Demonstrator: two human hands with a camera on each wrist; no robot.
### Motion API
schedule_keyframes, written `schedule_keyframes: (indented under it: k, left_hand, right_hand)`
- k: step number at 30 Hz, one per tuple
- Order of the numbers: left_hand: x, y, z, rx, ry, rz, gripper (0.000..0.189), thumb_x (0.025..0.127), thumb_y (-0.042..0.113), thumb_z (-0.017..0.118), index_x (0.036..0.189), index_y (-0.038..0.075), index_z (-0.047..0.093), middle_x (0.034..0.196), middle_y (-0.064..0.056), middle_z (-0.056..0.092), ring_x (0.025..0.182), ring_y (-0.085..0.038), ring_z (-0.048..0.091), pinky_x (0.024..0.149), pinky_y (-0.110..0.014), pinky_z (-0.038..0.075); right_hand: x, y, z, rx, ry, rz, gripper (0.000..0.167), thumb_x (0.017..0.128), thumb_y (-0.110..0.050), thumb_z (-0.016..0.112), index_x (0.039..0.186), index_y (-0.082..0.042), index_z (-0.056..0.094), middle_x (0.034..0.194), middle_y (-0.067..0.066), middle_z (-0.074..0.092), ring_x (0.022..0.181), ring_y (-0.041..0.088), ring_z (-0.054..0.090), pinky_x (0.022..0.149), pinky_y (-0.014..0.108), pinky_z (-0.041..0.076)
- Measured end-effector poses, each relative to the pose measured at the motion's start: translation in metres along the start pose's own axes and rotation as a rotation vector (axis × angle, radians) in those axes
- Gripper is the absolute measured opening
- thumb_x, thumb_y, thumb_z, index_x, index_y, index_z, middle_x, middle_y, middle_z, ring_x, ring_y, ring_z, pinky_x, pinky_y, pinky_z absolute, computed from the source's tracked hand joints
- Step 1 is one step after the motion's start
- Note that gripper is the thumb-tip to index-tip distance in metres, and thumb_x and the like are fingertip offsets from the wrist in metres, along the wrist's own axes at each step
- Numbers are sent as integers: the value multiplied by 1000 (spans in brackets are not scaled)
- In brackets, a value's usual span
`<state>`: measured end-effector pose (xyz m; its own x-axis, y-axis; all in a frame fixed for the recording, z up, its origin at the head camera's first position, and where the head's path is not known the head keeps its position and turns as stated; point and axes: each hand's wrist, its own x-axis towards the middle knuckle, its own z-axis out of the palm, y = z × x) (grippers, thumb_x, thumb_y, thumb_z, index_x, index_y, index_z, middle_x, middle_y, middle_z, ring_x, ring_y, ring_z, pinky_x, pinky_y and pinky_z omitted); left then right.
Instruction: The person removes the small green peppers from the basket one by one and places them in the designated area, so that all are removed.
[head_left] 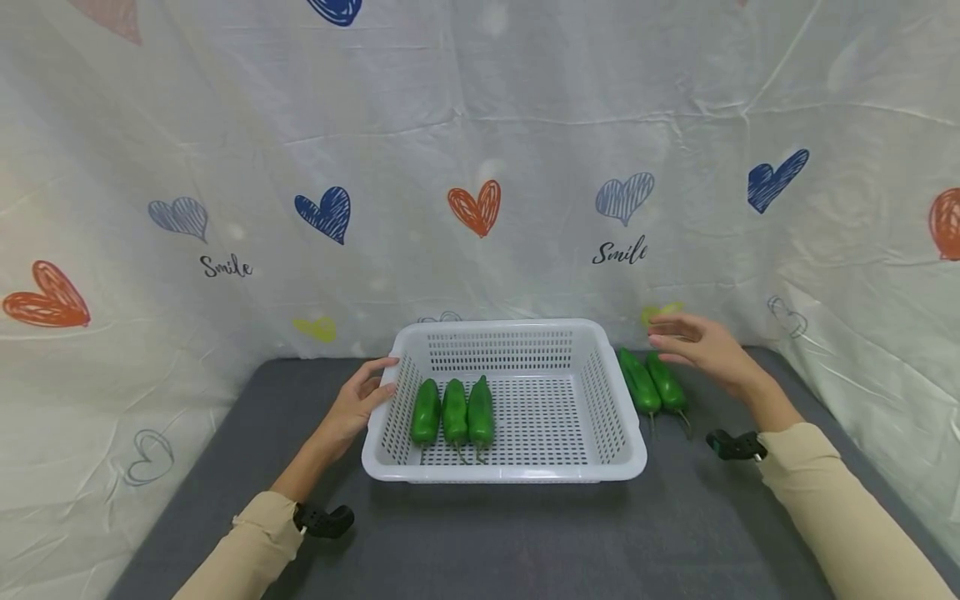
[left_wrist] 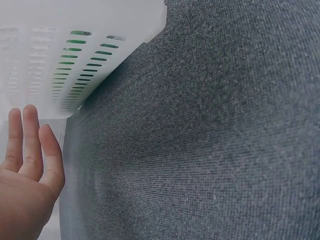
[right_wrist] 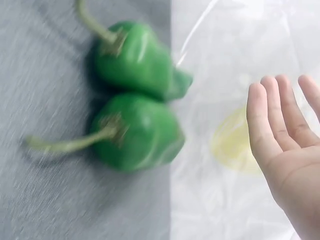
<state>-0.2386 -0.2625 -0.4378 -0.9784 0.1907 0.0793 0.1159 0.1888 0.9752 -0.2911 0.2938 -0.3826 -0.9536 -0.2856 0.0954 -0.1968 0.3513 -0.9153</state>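
Note:
A white plastic basket [head_left: 525, 473] with slotted walls stands on the dark table. Inside it, on the left side, lie three green peppers [head_left: 455, 412] side by side. My left hand [head_left: 358, 402] is at the basket's left rim, its fingers fairly straight; the left wrist view shows fingertips at the slotted wall. Two more green peppers [head_left: 640, 383] lie on the table just right of the basket, their stems toward me. Above and slightly right of these is my right hand [head_left: 701, 348], holding nothing, its fingers extended [right_wrist: 290, 155] and apart from the peppers.
A dark grey cloth [head_left: 510, 542] covers the table. Behind and at both sides hangs a pale curtain [head_left: 405, 158] printed with hearts and words. Each wrist wears a black strap, the left one [head_left: 322, 521] near the table surface.

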Motion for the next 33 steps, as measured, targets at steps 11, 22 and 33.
schedule_keyframes:
  k: [11,22,33]
  left_hand:
    - [1,1,0,2,12,-5,53,105,22,60,153,13,40,134,-28,52,103,-30,64,74,-38,57]
    - [0,-1,0,4,24,-19,53,104,24,62,152,16,41,134,-26,53,104,-30,65,74,-40,58]
    - [-1,3,1,4,19,-17,54,105,23,62,153,13,40,135,-28,52,105,-31,64,74,-39,57]
  right_hand:
    - [19,-29,21,-21,-19,-74,58,98,-27,72,141,6,52,138,21,56,117,20,59,91,39,53]
    - [43,-49,56,77,-77,-113,55,96,-18,75,137,11,54,134,25,57,114,28,62,90,42,54]
    - [57,-71,69,74,-128,-127,50,96,-15,74,135,10,55,134,24,57,116,32,60,90,41,54]
